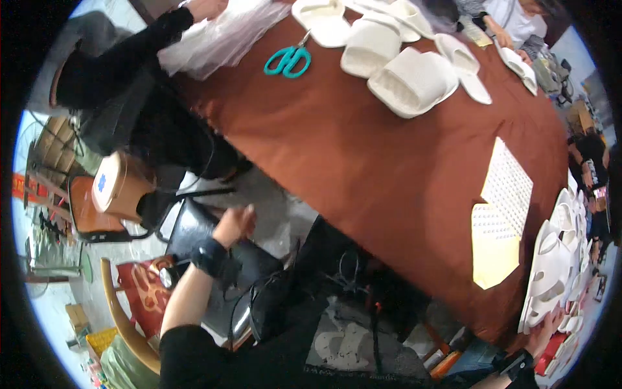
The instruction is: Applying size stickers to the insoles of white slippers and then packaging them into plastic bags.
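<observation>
While the left hand (236,224) is hovering loosely curled, seemingly empty, near the black chair (189,228), the closer right hand (543,332) is resting at the near end of white slippers (538,306) lying lengthwise near-to-far along the right; whether it is gripping, I cannot tell.

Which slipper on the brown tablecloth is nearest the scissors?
The leftmost white slipper, its edge right by the blades of the teal-handled scissors; the other slippers on the brown tablecloth lie farther right.
</observation>
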`<state>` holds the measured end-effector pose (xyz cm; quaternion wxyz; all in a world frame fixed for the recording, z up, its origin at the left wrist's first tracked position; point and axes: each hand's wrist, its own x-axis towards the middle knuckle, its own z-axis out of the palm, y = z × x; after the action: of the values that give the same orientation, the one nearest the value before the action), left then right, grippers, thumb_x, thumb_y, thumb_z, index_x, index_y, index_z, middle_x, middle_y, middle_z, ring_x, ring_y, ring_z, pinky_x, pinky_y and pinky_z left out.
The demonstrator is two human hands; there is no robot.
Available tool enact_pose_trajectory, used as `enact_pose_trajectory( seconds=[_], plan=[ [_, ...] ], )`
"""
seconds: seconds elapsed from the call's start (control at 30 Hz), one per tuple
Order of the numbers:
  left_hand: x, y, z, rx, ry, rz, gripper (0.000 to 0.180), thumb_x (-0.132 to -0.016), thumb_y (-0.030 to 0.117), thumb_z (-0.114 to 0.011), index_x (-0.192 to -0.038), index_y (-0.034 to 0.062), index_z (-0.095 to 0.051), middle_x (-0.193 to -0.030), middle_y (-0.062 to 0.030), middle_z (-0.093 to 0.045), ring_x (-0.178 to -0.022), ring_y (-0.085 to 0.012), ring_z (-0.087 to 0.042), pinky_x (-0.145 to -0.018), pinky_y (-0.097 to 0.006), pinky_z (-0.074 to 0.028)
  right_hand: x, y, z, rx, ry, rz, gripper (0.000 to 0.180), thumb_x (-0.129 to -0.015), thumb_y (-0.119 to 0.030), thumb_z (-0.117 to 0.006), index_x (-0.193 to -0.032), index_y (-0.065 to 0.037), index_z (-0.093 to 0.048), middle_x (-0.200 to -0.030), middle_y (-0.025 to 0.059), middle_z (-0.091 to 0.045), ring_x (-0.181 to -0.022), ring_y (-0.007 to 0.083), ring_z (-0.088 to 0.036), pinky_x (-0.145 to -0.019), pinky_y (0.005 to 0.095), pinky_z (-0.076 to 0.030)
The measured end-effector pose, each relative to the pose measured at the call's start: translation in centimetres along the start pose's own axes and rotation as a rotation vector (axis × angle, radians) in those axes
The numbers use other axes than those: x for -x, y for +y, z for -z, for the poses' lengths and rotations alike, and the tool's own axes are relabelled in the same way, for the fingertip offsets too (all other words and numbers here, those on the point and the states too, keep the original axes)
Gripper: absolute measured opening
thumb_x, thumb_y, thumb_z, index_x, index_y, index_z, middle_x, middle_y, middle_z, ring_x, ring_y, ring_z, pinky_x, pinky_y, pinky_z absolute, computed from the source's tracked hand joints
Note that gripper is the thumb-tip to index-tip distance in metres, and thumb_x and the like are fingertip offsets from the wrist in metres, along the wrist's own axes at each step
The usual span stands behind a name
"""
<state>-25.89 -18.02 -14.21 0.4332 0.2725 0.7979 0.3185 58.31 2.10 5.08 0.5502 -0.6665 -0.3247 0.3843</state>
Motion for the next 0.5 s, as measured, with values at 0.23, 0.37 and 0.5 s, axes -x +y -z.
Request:
enact_pose_trajectory(
  seconds=[0.23, 0.37, 0.5],
  plan=[
    [-0.5, -7.0, -7.2, -0.159, -0.365, -0.132, 0.031, -0.096, 0.028, -0.057, -0.093, -0.0014, -0.066, -0.081, -0.015, -0.068, -0.068, -0.0247, -0.066, -0.064, -0.039, -0.051, -3.4, 1.3, -0.9, 0.254, -0.176, 0.205, 0.019, -0.092, -0.013, -0.054, -0.11, -0.005, -0.055, -0.11, 0.0027, -0.054, -0.098, 0.0154, -0.056, -0.082, 0.0275, -0.047],
    [4.2, 5.0, -5.4, -0.459, -0.269, -0.362, 0.03, -0.094, 0.028, -0.055, -0.096, 0.0, -0.067, -0.095, -0.0245, -0.066, -0.092, -0.0431, -0.062, -0.076, -0.048, -0.05, -4.8, 1.3, -6.6, -0.086, 0.15, 0.169, 0.018, -0.093, -0.022, -0.06, -0.082, -0.009, -0.057, -0.078, 0.0007, -0.056, -0.066, 0.0128, -0.056, -0.054, 0.0298, -0.045],
    [7.0, 12.2, -3.6, -0.713, -0.361, -0.405, 0.026, -0.093, 0.025, -0.056, -0.097, 0.0016, -0.067, -0.092, -0.0207, -0.068, -0.088, -0.0401, -0.064, -0.075, -0.045, -0.052, -7.4, 1.5, -7.2, -0.059, 0.117, 0.167, 0.018, -0.093, -0.023, -0.061, -0.083, -0.009, -0.056, -0.07, 0.0001, -0.054, -0.057, 0.0136, -0.055, -0.048, 0.0293, -0.047]
  ],
)
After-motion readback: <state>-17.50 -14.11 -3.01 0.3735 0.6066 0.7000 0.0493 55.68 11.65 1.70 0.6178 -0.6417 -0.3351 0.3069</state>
